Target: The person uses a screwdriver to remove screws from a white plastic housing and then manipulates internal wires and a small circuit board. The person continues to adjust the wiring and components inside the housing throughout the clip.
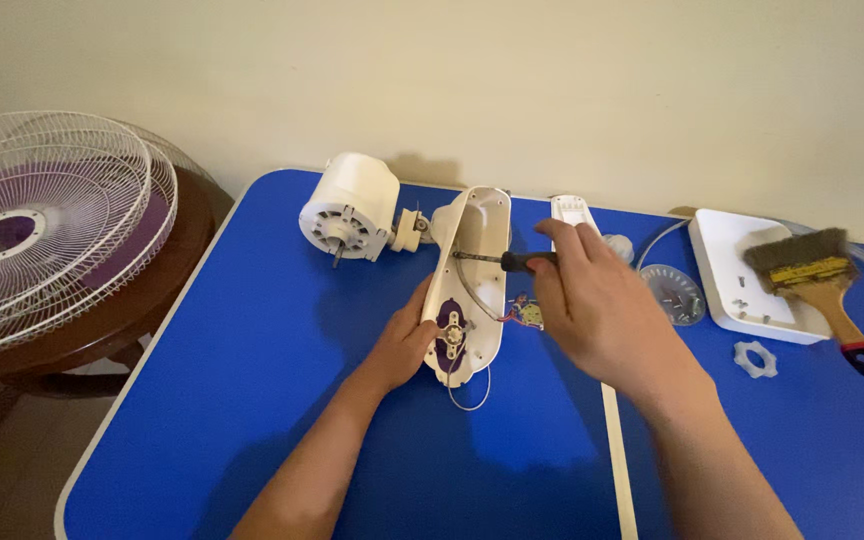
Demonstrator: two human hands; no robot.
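An opened white fan housing (pixel 480 225) lies on the blue table (pixel 252 400), joined to a white round motor (pixel 350 206) at its far left. My left hand (pixel 407 340) grips the housing's near left edge, by a purple switch board (pixel 452 335) and loose wires. My right hand (pixel 592 300) holds a black-handled screwdriver (pixel 512 261); its shaft points left into the housing's inside.
A white tray (pixel 742 275) at the right carries a paint brush (pixel 817 275). A clear round dial cover (pixel 674 293), a white ring nut (pixel 755 359) and a narrow white cover strip (pixel 570 208) lie nearby. Fan grilles (pixel 42 220) rest on a brown round table at the left.
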